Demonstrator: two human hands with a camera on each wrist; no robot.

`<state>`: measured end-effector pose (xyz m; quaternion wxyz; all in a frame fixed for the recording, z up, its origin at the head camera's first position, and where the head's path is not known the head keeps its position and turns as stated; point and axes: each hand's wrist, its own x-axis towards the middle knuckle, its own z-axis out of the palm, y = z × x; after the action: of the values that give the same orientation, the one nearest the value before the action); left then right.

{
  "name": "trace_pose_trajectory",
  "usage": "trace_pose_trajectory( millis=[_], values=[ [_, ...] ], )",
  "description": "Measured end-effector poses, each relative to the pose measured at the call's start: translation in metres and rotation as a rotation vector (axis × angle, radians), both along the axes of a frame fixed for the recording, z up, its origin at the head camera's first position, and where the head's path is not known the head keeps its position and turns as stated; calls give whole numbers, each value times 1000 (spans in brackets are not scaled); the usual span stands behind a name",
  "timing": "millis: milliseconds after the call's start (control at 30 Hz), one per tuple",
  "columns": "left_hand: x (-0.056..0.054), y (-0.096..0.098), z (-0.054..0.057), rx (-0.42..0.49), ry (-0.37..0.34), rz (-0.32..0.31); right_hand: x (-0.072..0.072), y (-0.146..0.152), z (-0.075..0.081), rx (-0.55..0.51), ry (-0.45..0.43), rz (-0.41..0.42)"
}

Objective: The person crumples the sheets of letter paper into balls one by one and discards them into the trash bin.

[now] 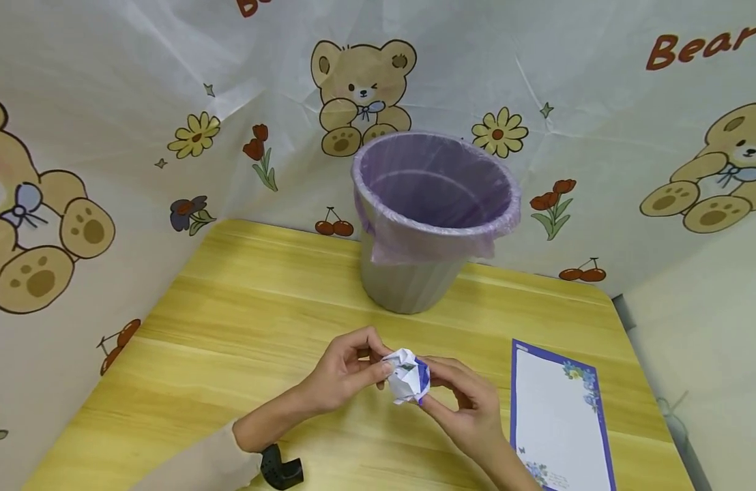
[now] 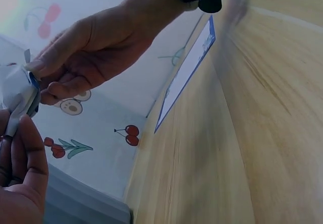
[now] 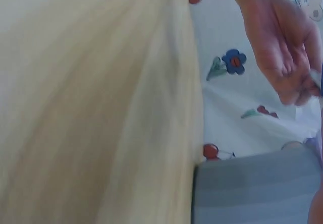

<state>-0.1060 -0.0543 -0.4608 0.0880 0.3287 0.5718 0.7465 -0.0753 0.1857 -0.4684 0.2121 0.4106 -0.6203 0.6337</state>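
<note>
A crumpled ball of white paper with blue-purple edging is held up between both hands over the front middle of the table. My left hand pinches its left side, thumb on the near face. On the other side, my right hand grips the ball between thumb and fingers. In the left wrist view the paper ball shows at the left edge, with fingers of both hands on it. Only a sliver of it appears in the right wrist view, beside the left hand.
A grey trash bin lined with a purple bag stands at the back of the wooden table. A flat sheet of flower-bordered paper lies at the right. Behind hangs a bear-print cloth.
</note>
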Motion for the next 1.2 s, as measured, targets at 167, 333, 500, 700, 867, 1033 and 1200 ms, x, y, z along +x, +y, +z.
trace_pose_trajectory(
  millis=[167, 333, 500, 700, 867, 1033, 1200],
  values=[
    [1, 2, -2, -11, 0, 24, -1, -4, 2, 70, 116, -74],
    [1, 2, -3, -24, -12, 37, -5, -6, 11, 209, 313, -183],
    [4, -1, -3, -47, -34, 41, -5, -10, 18, 328, 474, -208],
    [4, -5, 4, -43, -74, 8, -3, -12, 23, 339, 434, -198],
    [0, -12, 11, -24, -120, -52, -4, -12, 26, 341, 408, -194],
    [-4, -12, 12, -30, -152, -21, -9, -12, 34, 410, 462, -193],
    [-5, -10, 11, -48, -158, -2, -9, -12, 32, 440, 485, -212]
  ],
)
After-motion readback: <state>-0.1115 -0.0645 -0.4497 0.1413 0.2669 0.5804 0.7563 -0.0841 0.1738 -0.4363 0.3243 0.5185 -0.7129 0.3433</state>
